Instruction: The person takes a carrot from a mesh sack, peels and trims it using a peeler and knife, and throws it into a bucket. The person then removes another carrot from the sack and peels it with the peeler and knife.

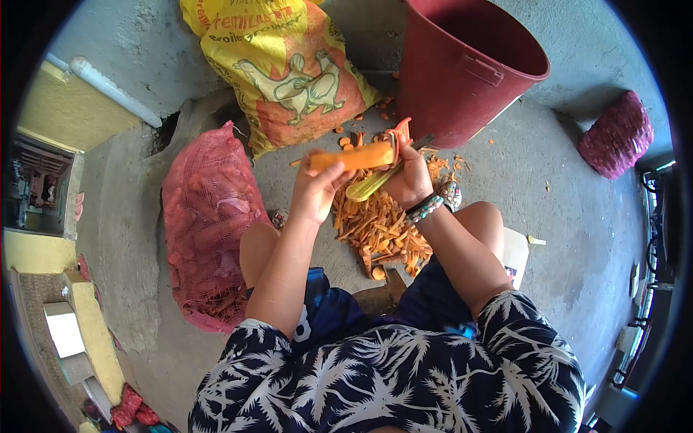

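Note:
My left hand (317,189) is wrapped round the near end of a peeled orange carrot (355,156), held level above the floor. My right hand (410,179) grips a peeler with a yellow-green handle (372,186), close against the carrot's other end. An orange strip (401,131) shows at the peeler's head. Below both hands lies a pile of carrot peelings (390,234) on the concrete, with a cut carrot piece (378,273) at its near edge.
A red mesh sack of carrots (209,216) stands at the left, a yellow and orange printed sack (296,79) ahead. Right of that is a tall red bin (455,86). A purple mesh sack (618,137) rests by the wall at far right.

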`<action>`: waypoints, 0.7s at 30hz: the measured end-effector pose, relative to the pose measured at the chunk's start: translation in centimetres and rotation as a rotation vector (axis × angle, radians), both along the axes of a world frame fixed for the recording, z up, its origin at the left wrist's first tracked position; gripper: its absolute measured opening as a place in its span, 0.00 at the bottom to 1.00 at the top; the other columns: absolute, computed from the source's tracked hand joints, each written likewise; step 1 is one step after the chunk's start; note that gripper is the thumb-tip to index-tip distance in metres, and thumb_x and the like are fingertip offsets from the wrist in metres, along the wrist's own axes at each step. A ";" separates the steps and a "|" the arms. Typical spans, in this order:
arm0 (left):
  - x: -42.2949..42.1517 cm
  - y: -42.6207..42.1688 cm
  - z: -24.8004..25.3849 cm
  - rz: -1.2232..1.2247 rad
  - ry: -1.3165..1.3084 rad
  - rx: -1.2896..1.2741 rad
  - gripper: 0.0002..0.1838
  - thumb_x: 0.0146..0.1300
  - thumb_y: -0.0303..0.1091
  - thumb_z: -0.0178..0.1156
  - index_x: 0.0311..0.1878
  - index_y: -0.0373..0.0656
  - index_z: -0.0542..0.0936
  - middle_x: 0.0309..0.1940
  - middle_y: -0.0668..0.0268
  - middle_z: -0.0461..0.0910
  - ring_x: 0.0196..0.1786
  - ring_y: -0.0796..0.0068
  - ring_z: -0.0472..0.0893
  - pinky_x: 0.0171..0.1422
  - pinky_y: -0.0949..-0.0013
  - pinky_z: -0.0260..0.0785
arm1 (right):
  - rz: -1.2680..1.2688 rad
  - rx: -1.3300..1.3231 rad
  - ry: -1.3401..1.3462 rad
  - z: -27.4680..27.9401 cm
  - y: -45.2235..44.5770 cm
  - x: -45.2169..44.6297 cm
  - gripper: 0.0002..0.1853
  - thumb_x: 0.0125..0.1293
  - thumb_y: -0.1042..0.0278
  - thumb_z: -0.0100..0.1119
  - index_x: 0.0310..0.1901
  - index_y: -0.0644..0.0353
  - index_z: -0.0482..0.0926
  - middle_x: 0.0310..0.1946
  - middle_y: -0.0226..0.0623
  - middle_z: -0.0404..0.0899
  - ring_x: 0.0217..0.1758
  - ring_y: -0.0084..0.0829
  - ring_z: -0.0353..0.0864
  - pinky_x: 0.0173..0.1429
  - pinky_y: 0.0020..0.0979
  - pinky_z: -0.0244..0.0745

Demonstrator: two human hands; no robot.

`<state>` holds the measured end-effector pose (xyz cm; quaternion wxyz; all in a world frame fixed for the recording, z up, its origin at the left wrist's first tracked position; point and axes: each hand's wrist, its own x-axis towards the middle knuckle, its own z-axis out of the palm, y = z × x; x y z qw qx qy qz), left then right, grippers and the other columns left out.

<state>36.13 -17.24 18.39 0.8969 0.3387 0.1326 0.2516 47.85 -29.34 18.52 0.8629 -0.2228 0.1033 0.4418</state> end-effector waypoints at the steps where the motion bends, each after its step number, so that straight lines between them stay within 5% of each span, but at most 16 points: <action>1: -0.3 0.1 -0.2 -0.112 0.100 0.130 0.16 0.51 0.26 0.63 0.43 0.40 0.70 0.41 0.64 0.74 0.44 0.72 0.76 0.52 0.69 0.70 | 0.003 0.016 0.000 0.3 -0.1 0.2 0.12 0.69 0.61 0.41 0.40 0.58 0.72 0.32 0.34 0.76 0.36 0.29 0.74 0.39 0.30 0.71; 4: -0.9 0.0 -0.5 -0.328 0.296 0.389 0.21 0.46 0.27 0.67 0.45 0.40 0.73 0.42 0.65 0.75 0.44 0.76 0.75 0.50 0.75 0.66 | 0.039 0.059 -0.075 0.1 -0.4 0.9 0.12 0.69 0.61 0.41 0.42 0.58 0.72 0.35 0.36 0.78 0.40 0.31 0.76 0.48 0.35 0.73; 8: -0.6 -0.7 -1.5 -0.415 0.226 0.657 0.22 0.50 0.31 0.59 0.49 0.35 0.71 0.38 0.63 0.78 0.39 0.76 0.76 0.46 0.72 0.67 | 0.124 -0.098 -0.228 -0.2 0.0 1.3 0.06 0.67 0.66 0.47 0.40 0.58 0.71 0.30 0.30 0.77 0.29 0.21 0.74 0.31 0.23 0.71; 10: -0.6 -0.6 -2.1 -0.298 0.438 0.834 0.21 0.51 0.33 0.59 0.48 0.35 0.72 0.34 0.62 0.78 0.37 0.76 0.77 0.42 0.72 0.67 | -0.097 -0.292 -0.638 0.5 -0.1 1.6 0.04 0.64 0.69 0.52 0.39 0.57 0.71 0.29 0.27 0.76 0.26 0.16 0.72 0.26 0.19 0.66; 15: -0.4 -1.7 -0.1 -0.220 0.577 1.073 0.16 0.54 0.38 0.61 0.41 0.36 0.74 0.28 0.65 0.78 0.30 0.76 0.76 0.35 0.73 0.67 | -0.256 -0.485 -1.094 0.4 0.1 1.6 0.10 0.59 0.73 0.59 0.38 0.58 0.68 0.29 0.27 0.76 0.22 0.17 0.72 0.25 0.18 0.67; 18: -0.8 -2.3 -0.4 -0.206 0.417 0.966 0.15 0.55 0.38 0.61 0.38 0.37 0.74 0.27 0.66 0.77 0.28 0.78 0.76 0.32 0.74 0.67 | -0.482 -0.649 -0.711 -0.2 0.3 5.5 0.09 0.59 0.74 0.59 0.36 0.58 0.67 0.26 0.28 0.75 0.21 0.17 0.72 0.22 0.19 0.67; 19: -0.9 -2.4 -0.2 -0.229 0.408 0.867 0.14 0.55 0.37 0.62 0.38 0.37 0.74 0.26 0.67 0.77 0.28 0.78 0.75 0.32 0.74 0.67 | -0.583 -0.492 -0.648 -1.7 -0.1 7.5 0.08 0.59 0.74 0.58 0.35 0.58 0.67 0.23 0.29 0.74 0.17 0.18 0.71 0.18 0.19 0.65; 21: -0.9 -2.1 -0.5 -0.175 0.438 0.834 0.12 0.53 0.34 0.62 0.37 0.37 0.74 0.25 0.68 0.75 0.26 0.80 0.74 0.31 0.74 0.67 | -0.427 -0.449 -0.666 -0.6 -0.6 7.2 0.07 0.59 0.74 0.57 0.34 0.58 0.67 0.21 0.30 0.74 0.15 0.18 0.70 0.16 0.20 0.64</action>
